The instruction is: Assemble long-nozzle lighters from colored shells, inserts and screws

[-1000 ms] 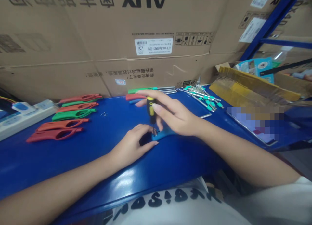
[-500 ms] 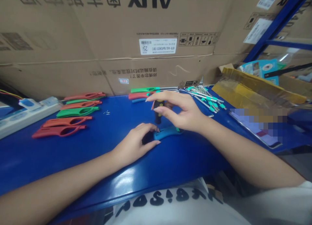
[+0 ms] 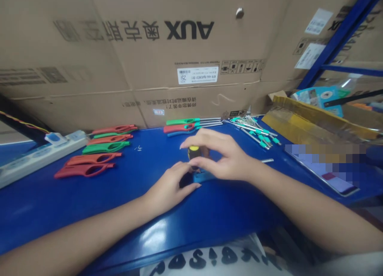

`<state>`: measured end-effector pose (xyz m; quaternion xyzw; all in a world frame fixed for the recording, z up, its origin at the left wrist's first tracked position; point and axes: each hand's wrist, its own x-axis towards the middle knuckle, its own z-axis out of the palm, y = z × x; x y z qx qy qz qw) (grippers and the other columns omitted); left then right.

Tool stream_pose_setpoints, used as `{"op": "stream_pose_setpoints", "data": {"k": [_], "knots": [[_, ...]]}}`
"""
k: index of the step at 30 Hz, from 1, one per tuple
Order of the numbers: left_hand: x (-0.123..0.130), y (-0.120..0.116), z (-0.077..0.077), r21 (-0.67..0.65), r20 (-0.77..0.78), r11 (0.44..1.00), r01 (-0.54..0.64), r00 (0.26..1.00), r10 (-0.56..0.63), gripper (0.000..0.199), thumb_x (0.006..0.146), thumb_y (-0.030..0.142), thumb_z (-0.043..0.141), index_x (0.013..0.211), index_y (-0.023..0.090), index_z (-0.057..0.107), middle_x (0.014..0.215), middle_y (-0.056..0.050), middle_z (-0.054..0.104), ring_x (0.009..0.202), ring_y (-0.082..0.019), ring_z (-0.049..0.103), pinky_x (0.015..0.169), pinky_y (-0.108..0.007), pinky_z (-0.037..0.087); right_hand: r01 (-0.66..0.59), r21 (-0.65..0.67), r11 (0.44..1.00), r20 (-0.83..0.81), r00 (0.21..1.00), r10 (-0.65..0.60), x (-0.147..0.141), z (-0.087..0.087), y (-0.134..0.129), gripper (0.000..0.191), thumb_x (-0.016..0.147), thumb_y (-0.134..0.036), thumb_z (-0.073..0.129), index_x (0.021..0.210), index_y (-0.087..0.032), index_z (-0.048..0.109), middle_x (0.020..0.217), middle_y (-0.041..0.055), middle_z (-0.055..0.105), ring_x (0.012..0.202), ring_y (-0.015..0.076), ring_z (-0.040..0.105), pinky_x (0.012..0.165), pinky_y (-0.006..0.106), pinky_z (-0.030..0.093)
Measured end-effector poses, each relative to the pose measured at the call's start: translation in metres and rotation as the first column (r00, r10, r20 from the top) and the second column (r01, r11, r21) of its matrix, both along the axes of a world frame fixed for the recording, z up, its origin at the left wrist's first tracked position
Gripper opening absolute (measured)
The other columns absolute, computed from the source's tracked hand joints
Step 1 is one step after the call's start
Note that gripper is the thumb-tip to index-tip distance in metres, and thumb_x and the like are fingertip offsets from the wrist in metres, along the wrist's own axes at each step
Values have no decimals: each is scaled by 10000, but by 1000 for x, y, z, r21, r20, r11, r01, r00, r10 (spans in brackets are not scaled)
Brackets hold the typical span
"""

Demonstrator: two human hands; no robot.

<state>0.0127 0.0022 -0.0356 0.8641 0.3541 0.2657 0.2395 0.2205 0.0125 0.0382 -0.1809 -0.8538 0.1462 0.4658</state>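
My right hand (image 3: 223, 154) grips a short black screwdriver with a yellow top (image 3: 194, 151), held upright over the end of a blue lighter handle (image 3: 203, 176). The screwdriver's tip is hidden behind my fingers. Thumb and fingers of my left hand (image 3: 170, 184) pinch the near left end of that blue handle against the blue table (image 3: 119, 204). Most of the handle's right part is covered by my right hand. Beyond my hands lie a green lighter (image 3: 181, 121) and a red lighter (image 3: 179, 128) with metal rods, and part of a blue one.
Several red, orange and green handles (image 3: 103, 147) lie at the left beside a white power strip (image 3: 44, 158). Metal rods with green ends (image 3: 257, 130) are piled at the back right, near a taped carton (image 3: 317, 116) and a phone (image 3: 326, 172). Large cartons (image 3: 134, 68) stand behind.
The head view has shifted, so the scene sits lower in the picture. The screwdriver and my right hand have come down closer to the blue handle and my left hand, and the screwdriver's yellow top now shows.
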Motion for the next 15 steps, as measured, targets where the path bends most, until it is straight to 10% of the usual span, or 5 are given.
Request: {"op": "stream_pose_setpoints", "data": {"k": [6, 12, 15], "knots": [[1, -1, 2, -16, 38, 1000, 12, 999, -11, 298, 881, 265, 729, 1156, 196, 636, 1174, -89, 712, 1092, -271, 671, 961, -433, 547, 31, -128, 991, -122, 991, -47, -14, -12, -7, 254, 957, -274, 621, 1203, -208, 620, 1009, 45, 713, 609, 84, 588, 587, 224, 516], [0, 0, -2, 12, 26, 1000, -5, 1000, 5, 319, 888, 316, 726, 1180, 219, 643, 1132, -74, 732, 1051, -282, 679, 951, -462, 548, 142, 122, 982, -198, 973, -116, -14, -15, -6, 184, 857, -291, 762, 979, -204, 657, 818, 14, 648, 714, 141, 583, 668, 266, 526], [1, 0, -1, -6, 38, 1000, -1, 999, 1, 306, 879, 284, 734, 1163, 214, 643, 1140, -72, 729, 1052, -275, 676, 947, -445, 550, 53, 47, 998, -91, 995, -49, -11, -10, -7, 240, 962, -291, 618, 1188, -209, 631, 1067, 81, 685, 920, 169, 637, 808, 310, 556]]}}
